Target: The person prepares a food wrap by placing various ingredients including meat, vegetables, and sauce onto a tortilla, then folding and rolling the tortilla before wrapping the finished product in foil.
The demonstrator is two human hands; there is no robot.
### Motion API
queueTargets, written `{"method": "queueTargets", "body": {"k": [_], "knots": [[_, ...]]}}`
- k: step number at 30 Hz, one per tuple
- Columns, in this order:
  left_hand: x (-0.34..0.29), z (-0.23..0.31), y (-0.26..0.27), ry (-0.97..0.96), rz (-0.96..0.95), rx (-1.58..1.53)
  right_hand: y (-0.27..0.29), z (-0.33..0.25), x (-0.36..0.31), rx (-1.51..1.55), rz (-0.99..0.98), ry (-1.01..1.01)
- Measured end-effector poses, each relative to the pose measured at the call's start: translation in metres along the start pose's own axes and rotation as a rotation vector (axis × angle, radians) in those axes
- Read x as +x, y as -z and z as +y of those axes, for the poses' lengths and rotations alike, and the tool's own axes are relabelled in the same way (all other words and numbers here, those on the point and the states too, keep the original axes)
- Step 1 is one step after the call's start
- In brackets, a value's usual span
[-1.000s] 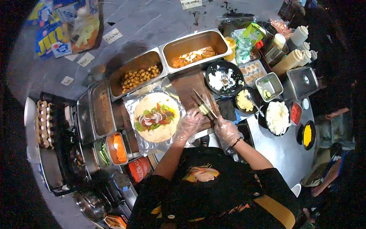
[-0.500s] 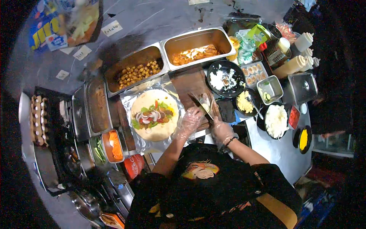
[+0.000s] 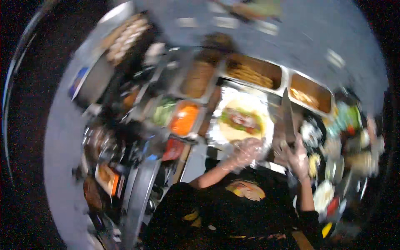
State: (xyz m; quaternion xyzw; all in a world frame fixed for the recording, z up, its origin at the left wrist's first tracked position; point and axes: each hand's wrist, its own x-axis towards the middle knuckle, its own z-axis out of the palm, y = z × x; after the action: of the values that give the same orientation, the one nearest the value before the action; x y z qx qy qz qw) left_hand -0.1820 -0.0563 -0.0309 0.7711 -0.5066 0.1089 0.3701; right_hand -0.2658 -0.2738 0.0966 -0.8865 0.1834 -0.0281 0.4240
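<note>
Motion blur softens the whole picture. My right hand (image 3: 298, 160), in a clear plastic glove, is closed on a knife (image 3: 287, 118) whose broad blade points away from me over the brown cutting board (image 3: 277, 143). My left hand (image 3: 250, 151), gloved too, is by the near edge of a round flatbread (image 3: 235, 134); its fingers are too smeared to show whether they hold anything. The flatbread lies on a sheet of foil (image 3: 216, 139). Green leaves, red pieces and pale onion slices form a filling (image 3: 241, 119) across its middle.
Beyond the foil stand a steel pan of small potatoes (image 3: 250, 77) and a steel pan of orange-brown food (image 3: 306, 98). Left of it are orange strips in a container (image 3: 184, 118) and an egg tray (image 3: 127, 39). Bowls, including one of white crumbles (image 3: 311, 132), crowd the right.
The view has swung left, so the counter appears shifted right and turned. My left hand has left the knife's side for the flatbread's near edge. The knife stays in my right hand.
</note>
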Motion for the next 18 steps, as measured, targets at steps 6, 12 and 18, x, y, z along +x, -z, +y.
{"method": "queueTargets", "body": {"k": [6, 12, 18], "knots": [[-0.075, -0.007, 0.137, 0.443, 0.458, -0.092, -0.074, -0.207, 0.007, -0.099, -0.664, 0.555], [-0.201, -0.012, 0.204, 0.816, 0.872, -0.584, -0.210, -0.354, 0.004, -0.178, -0.325, 1.154], [-0.247, 0.007, 0.277, 0.779, 0.458, 0.075, -0.323, -0.428, 0.083, -0.247, -0.175, 1.553]]}}
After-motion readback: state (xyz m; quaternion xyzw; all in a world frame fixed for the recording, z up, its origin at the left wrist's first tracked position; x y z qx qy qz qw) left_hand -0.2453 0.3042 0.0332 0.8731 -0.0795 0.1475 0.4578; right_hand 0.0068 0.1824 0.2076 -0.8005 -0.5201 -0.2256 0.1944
